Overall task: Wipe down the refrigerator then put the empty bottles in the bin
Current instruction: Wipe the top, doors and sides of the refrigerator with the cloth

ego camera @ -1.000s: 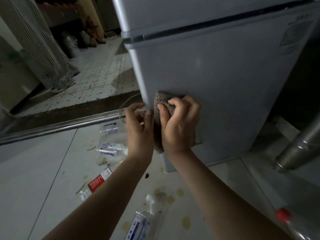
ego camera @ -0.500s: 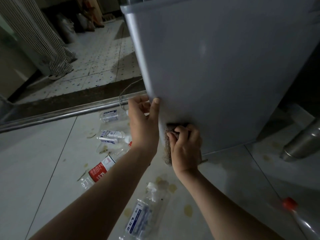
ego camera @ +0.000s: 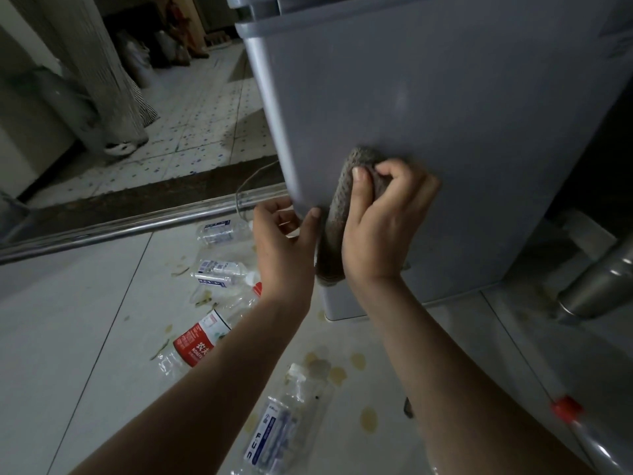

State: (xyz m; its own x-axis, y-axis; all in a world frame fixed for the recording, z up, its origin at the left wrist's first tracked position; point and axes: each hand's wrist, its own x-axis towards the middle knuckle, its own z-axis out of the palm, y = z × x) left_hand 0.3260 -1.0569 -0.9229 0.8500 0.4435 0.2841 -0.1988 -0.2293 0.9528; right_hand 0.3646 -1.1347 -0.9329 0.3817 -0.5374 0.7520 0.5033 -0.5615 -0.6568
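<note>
— Curtain at the far left, is that?
— Yes, a striped curtain (ego camera: pixel 102 73) hangs down to the patterned tiles, and nearer than it a metal rail (ego camera: pixel 137 225) runs across the floor (ego camera: pixel 68 337).
— Where are the bottles?
— Four clear plastic ones lie on their sides on the pale floor. The far bottle (ego camera: pixel 221 231) is just on the near side of the rail. The white-capped bottle (ego camera: pixel 222 270) comes next, then the red-label bottle (ego camera: pixel 197 341), partly hidden by the left forearm. The blue-label bottle (ego camera: pixel 277 419) is nearest, between the two forearms. Yellowish stains (ego camera: pixel 356 361) dot the floor around it.
— And the left hand?
— The left hand (ego camera: pixel 284 252) grips the refrigerator's left front corner low down, with its fingers curled round the edge and its thumb on the front face.
— The cloth?
— Just right of that thumb. The grey-brown knitted cloth (ego camera: pixel 337 214) lies flat against the door, and its lower end hangs below the wrist.
— What holds it?
— The right hand (ego camera: pixel 383 228), fingers bent over the bunched top and thumb on its left side, pressing it to the door.
— And the refrigerator itself?
— The grey refrigerator (ego camera: pixel 445 114) stands on the floor and fills the far right.
— Anything further right?
— A metal pipe (ego camera: pixel 603 286) slants in from the right edge. Near the right corner lies a red-capped bottle (ego camera: pixel 582 430), well apart from the others.
</note>
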